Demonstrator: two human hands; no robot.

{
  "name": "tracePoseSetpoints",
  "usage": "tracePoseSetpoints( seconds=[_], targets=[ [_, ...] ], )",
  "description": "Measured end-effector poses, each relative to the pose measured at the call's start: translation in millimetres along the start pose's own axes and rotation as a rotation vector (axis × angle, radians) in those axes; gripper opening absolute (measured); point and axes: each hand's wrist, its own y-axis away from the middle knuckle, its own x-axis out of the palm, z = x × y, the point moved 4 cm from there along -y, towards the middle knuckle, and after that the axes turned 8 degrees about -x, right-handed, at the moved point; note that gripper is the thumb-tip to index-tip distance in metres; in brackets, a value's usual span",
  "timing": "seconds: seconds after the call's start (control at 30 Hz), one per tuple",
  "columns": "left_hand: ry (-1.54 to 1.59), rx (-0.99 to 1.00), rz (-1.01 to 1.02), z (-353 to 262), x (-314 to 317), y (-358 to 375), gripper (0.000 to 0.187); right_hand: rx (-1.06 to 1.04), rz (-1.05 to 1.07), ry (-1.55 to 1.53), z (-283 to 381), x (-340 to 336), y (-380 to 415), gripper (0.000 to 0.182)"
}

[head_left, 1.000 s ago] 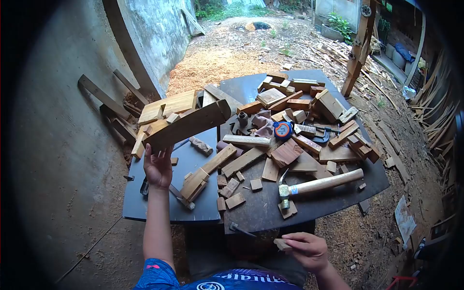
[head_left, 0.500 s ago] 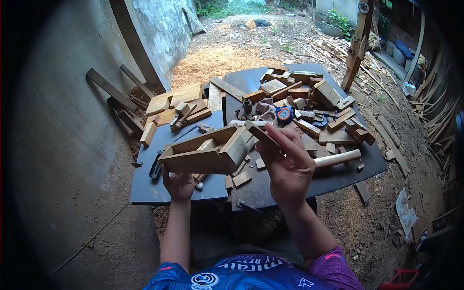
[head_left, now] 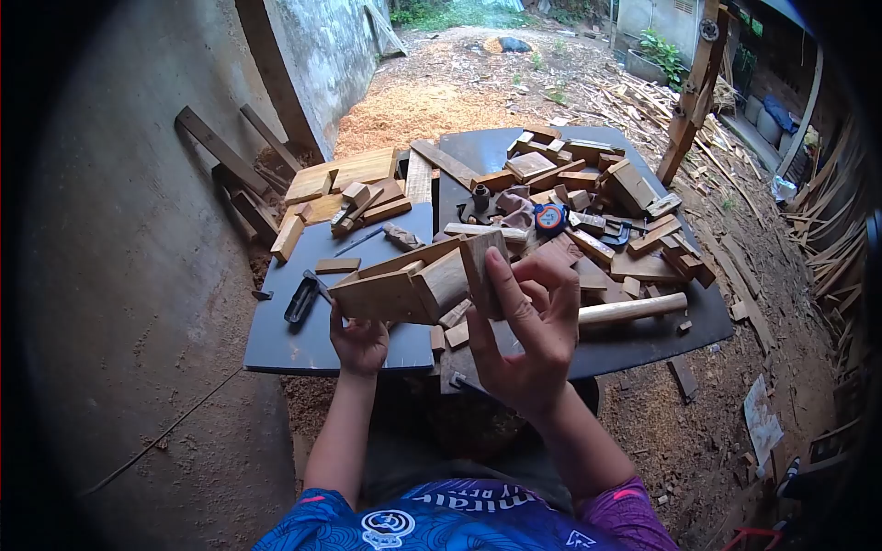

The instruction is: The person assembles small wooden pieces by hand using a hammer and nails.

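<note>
My left hand [head_left: 359,345] is closed on the lower left end of a small wooden box [head_left: 381,299], holding it tilted over the table. The box has thin side boards and an open top. My right hand [head_left: 533,335] pinches a flat rectangular wood piece [head_left: 480,266] between thumb and fingers. That piece stands nearly upright with its broad face toward me, overlapping the right end of the box in this view. Beneath the box, small wood offcuts on the table are partly hidden.
A dark table [head_left: 634,344] carries many wood blocks, a blue tape measure [head_left: 551,218], a clamp [head_left: 618,233] and a round wooden handle [head_left: 634,309]. A black plane-like tool [head_left: 301,299] lies at left. A wall [head_left: 138,275] rises on the left; a post [head_left: 689,101] stands right.
The wood piece in my right hand has turned from edge-on to showing its broad face and come lower, in front of the box's end. The box is tilted differently in my left hand.
</note>
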Motion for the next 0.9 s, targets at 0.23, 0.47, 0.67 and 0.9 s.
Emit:
tracePoseSetpoints(
  seconds=[0.23, 0.47, 0.67, 0.9],
  targets=[
    [0.016, -0.073, 0.027, 2.5, -1.7, -1.1, 0.053, -0.074, 0.032, -0.057, -1.5, 4.8, 2.2, 0.052],
    [-0.171, 0.03, -0.054, 9.2, 4.9, -0.3, 0.062, 0.02, 0.014, -0.249, -9.8, 7.5, 7.7, 0.055],
    [-0.153, 0.073, -0.118, -6.6, -3.2, -0.7, 0.06, 0.074, -0.017, -0.244, -17.4, -0.7, 12.8, 0.048],
    [-0.175, 0.14, -0.047, -19.0, 8.1, 5.9, 0.053, 0.269, -0.124, -0.429, -38.7, -1.7, 31.2, 0.042]
  ],
)
